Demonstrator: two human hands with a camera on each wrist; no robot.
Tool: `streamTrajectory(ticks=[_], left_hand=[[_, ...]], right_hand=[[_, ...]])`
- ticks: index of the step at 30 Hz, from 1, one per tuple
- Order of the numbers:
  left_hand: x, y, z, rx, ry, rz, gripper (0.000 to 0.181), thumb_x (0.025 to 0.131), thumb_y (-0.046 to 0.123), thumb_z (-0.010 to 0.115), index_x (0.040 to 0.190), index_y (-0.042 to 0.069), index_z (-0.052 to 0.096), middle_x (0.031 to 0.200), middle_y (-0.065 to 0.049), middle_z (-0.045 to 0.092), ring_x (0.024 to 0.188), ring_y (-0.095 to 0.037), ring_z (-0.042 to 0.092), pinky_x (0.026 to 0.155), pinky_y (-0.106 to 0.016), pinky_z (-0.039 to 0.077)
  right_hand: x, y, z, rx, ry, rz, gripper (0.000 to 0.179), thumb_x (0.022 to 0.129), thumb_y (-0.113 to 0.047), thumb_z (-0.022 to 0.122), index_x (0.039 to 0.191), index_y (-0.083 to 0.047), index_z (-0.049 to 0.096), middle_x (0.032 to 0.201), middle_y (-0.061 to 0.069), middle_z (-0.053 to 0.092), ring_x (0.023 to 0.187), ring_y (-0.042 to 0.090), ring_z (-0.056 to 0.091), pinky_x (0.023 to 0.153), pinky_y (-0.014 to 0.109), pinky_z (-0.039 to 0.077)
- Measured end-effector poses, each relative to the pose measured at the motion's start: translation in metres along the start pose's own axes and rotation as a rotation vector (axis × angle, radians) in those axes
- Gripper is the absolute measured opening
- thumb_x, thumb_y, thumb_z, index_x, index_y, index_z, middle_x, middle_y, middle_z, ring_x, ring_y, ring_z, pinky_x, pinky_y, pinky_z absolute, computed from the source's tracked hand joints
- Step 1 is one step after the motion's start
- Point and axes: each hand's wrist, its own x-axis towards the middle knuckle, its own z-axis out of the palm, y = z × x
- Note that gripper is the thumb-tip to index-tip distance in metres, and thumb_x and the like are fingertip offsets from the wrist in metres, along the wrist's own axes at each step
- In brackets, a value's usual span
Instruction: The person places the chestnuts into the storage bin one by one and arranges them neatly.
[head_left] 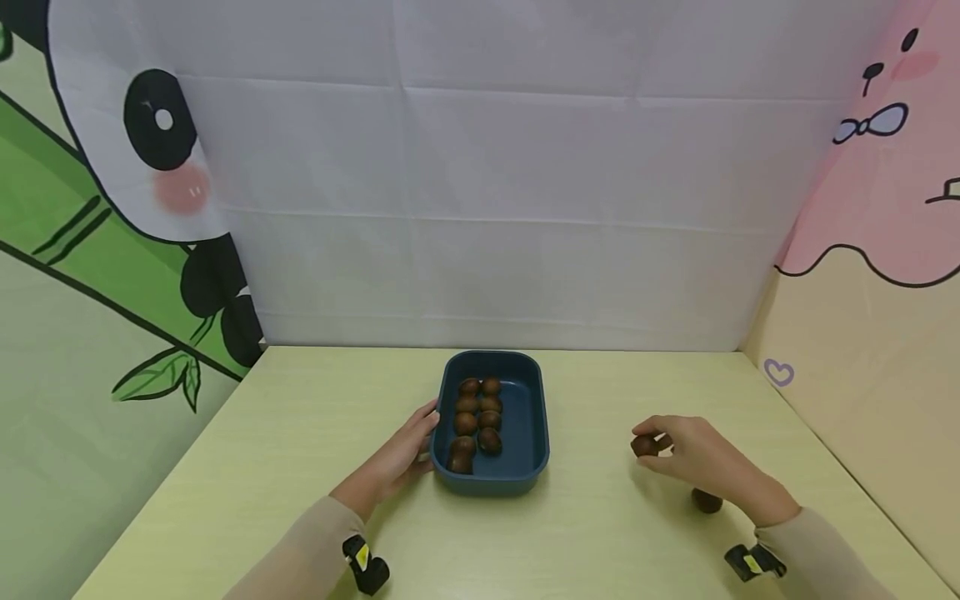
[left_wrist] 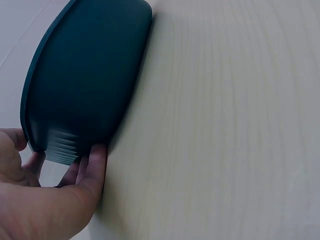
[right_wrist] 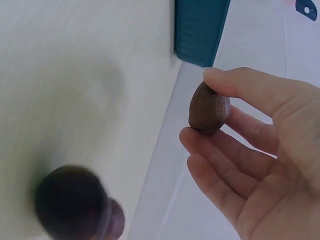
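A dark blue rectangular box (head_left: 525, 417) stands on the table with several brown chestnuts (head_left: 466, 423) in two rows along its left side. My left hand (head_left: 401, 454) holds the box's left side, its fingers and thumb against the outer wall (left_wrist: 75, 90). Over to the right, my right hand (head_left: 701, 458) pinches one chestnut (right_wrist: 207, 107) between thumb and fingertips, raised above the table. Under the right wrist lies another dark chestnut (head_left: 707, 501). In the right wrist view, a blurred dark chestnut (right_wrist: 72, 202) partly covers a smaller brown round shape.
The pale wood-grain table (head_left: 585, 533) holds everything. A white cloth backdrop (head_left: 510, 208) rises behind it. Printed side panels stand at the left (head_left: 90, 467) and right (head_left: 862, 358). Each forearm wears a small black wrist device.
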Motion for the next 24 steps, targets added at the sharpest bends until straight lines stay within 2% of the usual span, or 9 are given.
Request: streamTrajectory(ticks=[4, 10, 17, 24], left_hand=[[0.001, 0.000, 0.001, 0.008, -0.004, 0.001, 0.058, 0.111, 0.038, 0.035, 0.162, 0.017, 0.016, 0.158, -0.022, 0.031, 0.140, -0.042, 0.037, 0.105, -0.056, 0.040], [0.001, 0.001, 0.003, 0.001, -0.001, 0.003, 0.057, 0.111, 0.037, 0.035, 0.161, 0.017, 0.018, 0.158, -0.021, 0.030, 0.141, -0.042, 0.035, 0.106, -0.058, 0.038], [0.001, 0.000, 0.002, 0.002, -0.006, -0.002, 0.057, 0.111, 0.037, 0.035, 0.161, 0.018, 0.017, 0.158, -0.021, 0.029, 0.141, -0.042, 0.035, 0.107, -0.058, 0.038], [-0.002, 0.001, 0.000, 0.004, -0.001, 0.004, 0.059, 0.110, 0.039, 0.036, 0.162, 0.017, 0.016, 0.156, -0.022, 0.034, 0.139, -0.040, 0.039, 0.106, -0.056, 0.040]], right_hand=[[0.008, -0.014, 0.001, 0.014, -0.003, -0.040, 0.030, 0.088, -0.019, 0.079, 0.115, -0.009, 0.071, 0.099, -0.011, 0.071, 0.088, 0.009, 0.069, 0.076, 0.038, 0.056], [0.023, -0.035, 0.005, 0.034, -0.016, -0.103, 0.031, 0.087, -0.018, 0.080, 0.116, -0.010, 0.071, 0.099, -0.012, 0.070, 0.087, 0.007, 0.068, 0.076, 0.030, 0.055], [0.042, -0.058, 0.017, 0.027, -0.040, -0.176, 0.032, 0.088, -0.019, 0.079, 0.118, -0.013, 0.070, 0.103, -0.011, 0.069, 0.089, 0.007, 0.067, 0.076, 0.030, 0.054], [0.062, -0.078, 0.032, 0.080, -0.062, -0.229, 0.032, 0.089, -0.018, 0.078, 0.119, -0.015, 0.070, 0.106, -0.010, 0.069, 0.091, 0.008, 0.066, 0.076, 0.031, 0.055]])
